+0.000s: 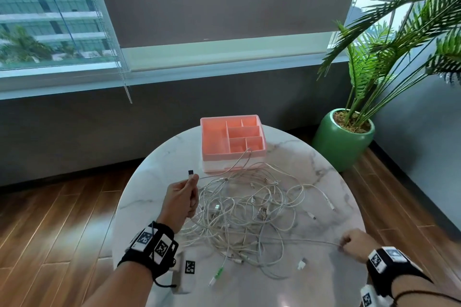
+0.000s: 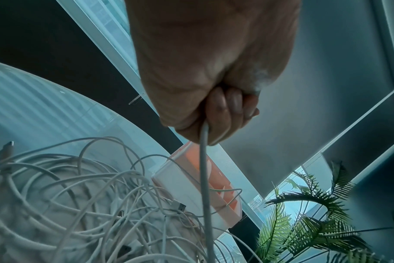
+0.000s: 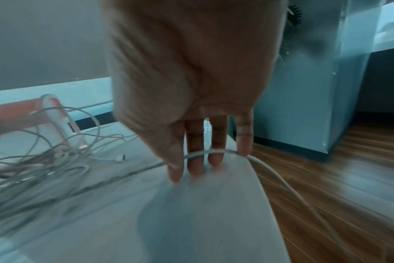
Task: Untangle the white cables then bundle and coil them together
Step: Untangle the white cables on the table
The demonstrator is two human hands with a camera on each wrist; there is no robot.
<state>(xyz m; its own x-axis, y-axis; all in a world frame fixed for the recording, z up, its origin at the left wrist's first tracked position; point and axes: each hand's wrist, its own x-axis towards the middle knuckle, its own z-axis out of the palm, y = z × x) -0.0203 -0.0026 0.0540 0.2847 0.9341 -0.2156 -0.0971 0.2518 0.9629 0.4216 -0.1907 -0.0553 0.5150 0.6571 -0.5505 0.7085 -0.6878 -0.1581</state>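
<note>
A loose tangle of white cables [image 1: 244,214] lies in the middle of the round marble table [image 1: 154,169]. My left hand [image 1: 185,194] is raised at the tangle's left side, fist closed round one cable, whose dark USB plug [image 1: 190,173] sticks up above my thumb. In the left wrist view that cable [image 2: 205,169] drops from my left hand [image 2: 220,113] into the tangle [image 2: 79,204]. My right hand [image 1: 349,242] is at the table's right edge, pinching a single strand [image 1: 311,242] pulled taut from the pile. This strand [image 3: 214,152] crosses the fingers of my right hand [image 3: 191,165].
A pink divided organiser box [image 1: 233,142] stands at the table's far side, with one cable hooked over its front wall. A small white adapter [image 1: 301,264] and a green-tipped plug [image 1: 217,273] lie near the front. A green plant pot [image 1: 343,139] stands on the floor, right.
</note>
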